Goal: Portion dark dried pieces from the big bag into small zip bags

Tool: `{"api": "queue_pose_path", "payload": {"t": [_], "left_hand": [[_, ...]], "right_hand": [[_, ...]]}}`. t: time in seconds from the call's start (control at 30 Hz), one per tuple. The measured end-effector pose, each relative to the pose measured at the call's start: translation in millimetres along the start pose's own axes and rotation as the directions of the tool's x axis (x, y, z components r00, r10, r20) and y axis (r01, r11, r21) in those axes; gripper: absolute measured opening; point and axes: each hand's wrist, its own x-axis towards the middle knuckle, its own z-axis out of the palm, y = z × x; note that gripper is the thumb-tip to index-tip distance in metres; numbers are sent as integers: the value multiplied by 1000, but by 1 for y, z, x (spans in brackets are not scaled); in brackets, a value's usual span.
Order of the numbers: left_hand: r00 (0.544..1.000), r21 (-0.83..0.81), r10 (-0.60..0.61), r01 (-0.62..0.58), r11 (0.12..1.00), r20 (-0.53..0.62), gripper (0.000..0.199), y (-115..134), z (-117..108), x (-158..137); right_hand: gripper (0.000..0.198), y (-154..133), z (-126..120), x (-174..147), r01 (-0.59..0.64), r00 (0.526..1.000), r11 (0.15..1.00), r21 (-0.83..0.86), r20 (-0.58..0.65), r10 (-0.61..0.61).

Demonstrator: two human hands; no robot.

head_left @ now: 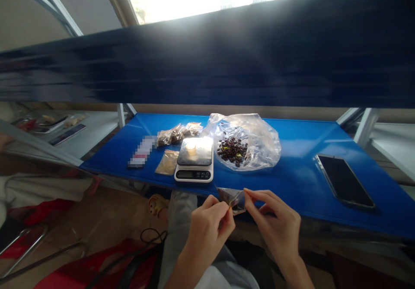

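Between my two hands, just off the front edge of the blue shelf, is a small clear zip bag (pixel 237 197). My left hand (pixel 210 220) pinches its left side near the lower corner, fingers closed. At its upper right corner, my right hand (pixel 279 220) grips the bag between thumb and forefinger. Whether anything is inside the bag I cannot tell. Beyond it stands a white digital scale (pixel 194 174) with a small yellowish cup (pixel 191 150) on its dark plate. Right of the scale, dark beans (pixel 232 150) lie in a large open clear plastic bag (pixel 264 148).
Several filled small bags (pixel 177 134) lie behind the scale, and a flat small bag (pixel 167 162) lies to its left. A blurred-out card (pixel 142 151) is farther left. A phone (pixel 345 181) rests at the right. A blue upper shelf (pixel 207 60) crosses above.
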Motion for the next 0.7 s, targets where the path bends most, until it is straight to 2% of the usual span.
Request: {"api": "queue_pose_path", "payload": {"t": [0.07, 0.2, 0.33, 0.43, 0.5, 0.6, 0.7], "left_hand": [[1000, -9, -9, 10, 1000, 21, 28, 0, 0, -3], [999, -71, -24, 27, 997, 38, 26, 3, 1, -2], [1000, -113, 22, -21, 993, 7, 24, 5, 0, 0], [999, -73, 9, -12, 997, -38, 26, 1, -3, -2], [999, -75, 6, -9, 997, -40, 29, -3, -5, -3], [997, -133, 1, -12, 991, -82, 31, -6, -7, -1], [985, -185, 28, -60, 981, -170, 30, -4, -7, 10]], "right_hand": [[8, 2, -5, 4, -10, 999, 1000, -6, 31, 10], [5, 2, -8, 3, -51, 988, 994, 93, 152, 36], [33, 6, -4, 3, -94, 950, 987, 131, 309, 49], [31, 14, -4, 8, -132, 937, 983, 126, 338, 83], [27, 18, -5, 10, -185, 916, 961, 208, 392, 91], [27, 23, -4, 11, -351, 822, 841, 412, 566, 66], [44, 32, 6, 13, -613, 690, 595, 520, 720, 81]]}}
